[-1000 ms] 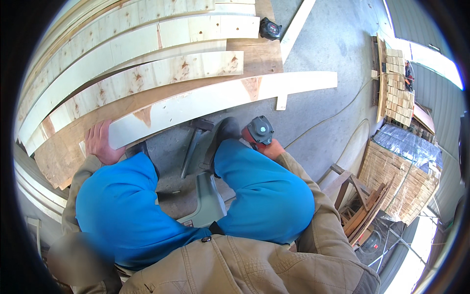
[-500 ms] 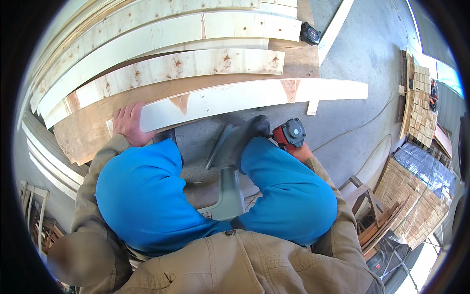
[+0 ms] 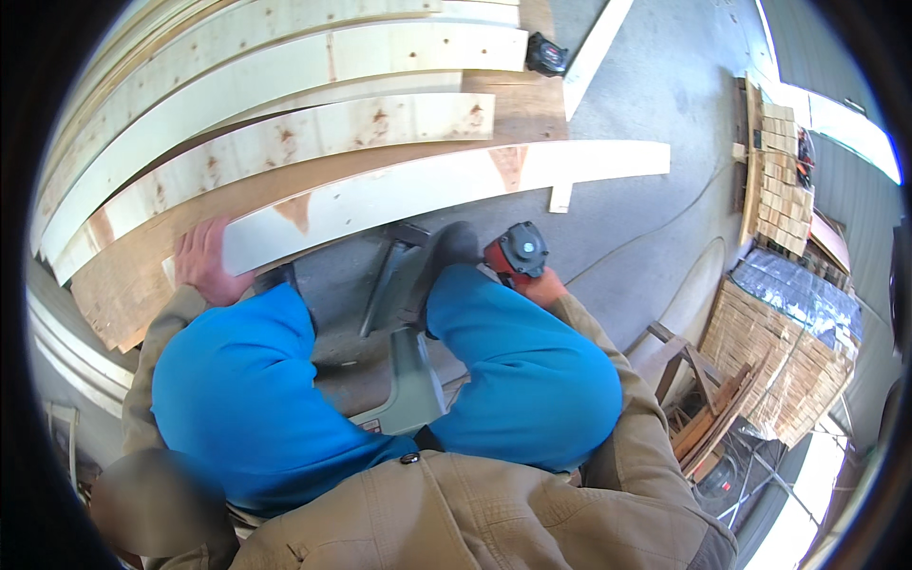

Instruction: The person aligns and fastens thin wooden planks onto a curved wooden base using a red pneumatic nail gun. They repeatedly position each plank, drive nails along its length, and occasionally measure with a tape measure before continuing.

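Note:
A long pale wooden board [image 3: 418, 187] lies across in front of my knees, with two brown knot patches on its face. My left hand [image 3: 207, 263] grips its left end, fingers over the top and thumb toward the near edge. Beside my right knee, my right hand [image 3: 543, 289] is closed round a red and black power tool, which looks like a nail gun [image 3: 519, 251]; its round black cap faces up. The tool is apart from the board. Most of its grip and its nose are hidden.
Several more boards [image 3: 380, 123] lie beyond on a plywood sheet [image 3: 527, 104], with a black tape measure [image 3: 546, 55] at their right ends. A short wood strip [image 3: 560, 197] sticks out under the board. Wood stacks [image 3: 760, 351] stand at right; a hose [image 3: 655, 228] crosses the floor.
The whole view has shifted, so the boards, hands and tool appear farther left. My left hand stays on the board's end, and my right hand still holds the nail gun.

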A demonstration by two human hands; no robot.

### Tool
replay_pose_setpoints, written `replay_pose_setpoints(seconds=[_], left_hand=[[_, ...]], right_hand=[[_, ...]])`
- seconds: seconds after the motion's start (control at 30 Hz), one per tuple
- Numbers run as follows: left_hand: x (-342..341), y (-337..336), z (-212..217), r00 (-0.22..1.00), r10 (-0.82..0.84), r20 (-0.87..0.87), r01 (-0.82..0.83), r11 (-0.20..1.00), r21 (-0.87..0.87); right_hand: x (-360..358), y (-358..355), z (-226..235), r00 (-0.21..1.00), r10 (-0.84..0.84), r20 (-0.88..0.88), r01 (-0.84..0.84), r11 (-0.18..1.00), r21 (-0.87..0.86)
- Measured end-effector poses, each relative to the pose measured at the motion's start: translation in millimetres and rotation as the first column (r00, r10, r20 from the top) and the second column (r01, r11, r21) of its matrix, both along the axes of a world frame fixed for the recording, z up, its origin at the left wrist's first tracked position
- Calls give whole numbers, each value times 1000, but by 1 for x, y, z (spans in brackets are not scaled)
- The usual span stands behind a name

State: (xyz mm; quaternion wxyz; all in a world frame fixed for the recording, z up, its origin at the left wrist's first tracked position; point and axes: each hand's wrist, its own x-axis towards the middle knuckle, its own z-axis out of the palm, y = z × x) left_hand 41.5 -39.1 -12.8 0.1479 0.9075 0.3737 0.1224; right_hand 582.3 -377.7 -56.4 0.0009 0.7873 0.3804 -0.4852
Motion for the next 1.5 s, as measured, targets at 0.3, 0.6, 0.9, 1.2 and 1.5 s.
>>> replay_pose_setpoints(seconds=[0.3, 0.6, 0.9, 1.2, 1.5], left_hand=[[8, -4, 1, 998, 24, 59, -30, 994, 102], [5, -1, 4, 999, -2, 34, 0, 998, 56], [3, -2, -3, 999, 1, 35, -3, 998, 70], [10, -3, -2, 996, 25, 85, -37, 989, 140], [13, -2, 0, 996, 14, 89, -28, 988, 155]], right_hand=[[0, 0, 0, 995, -62, -77, 70, 992, 104], [-3, 33, 38, 886, -454, -91, 421, 871, -252], [5, 33, 32, 890, -446, -92, 424, 886, -190], [8, 28, 27, 878, -464, -120, 436, 877, -204], [8, 29, 29, 875, -469, -118, 442, 875, -198]])
